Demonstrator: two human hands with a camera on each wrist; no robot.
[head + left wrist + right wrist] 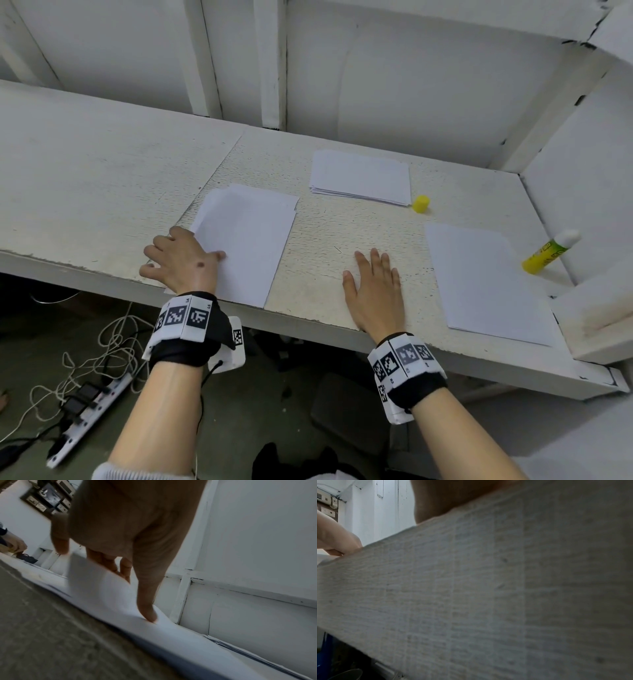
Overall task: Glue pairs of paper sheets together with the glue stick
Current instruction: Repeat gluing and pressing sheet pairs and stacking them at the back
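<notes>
Fingers of the left hand (pixel 181 260) pinch the near-left corner of the left sheets (pixel 245 240), lifting it. Right hand (pixel 375 291) lies flat, fingers straight, on the table (pixel 102 171). Uncapped glue stick (pixel 548 255) stands far right, beside a single sheet (pixel 479 281); its cap (pixel 421 204) sits by the far stack (pixel 359 178).

No words can be read. The yellow glue stick with white top (pixel 548 255), at three o'clock on the white table, bears green lettering too small to make out. Both black wristbands (pixel 186 317) carry square black-and-white coded markers, with tiny unreadable characters
</notes>
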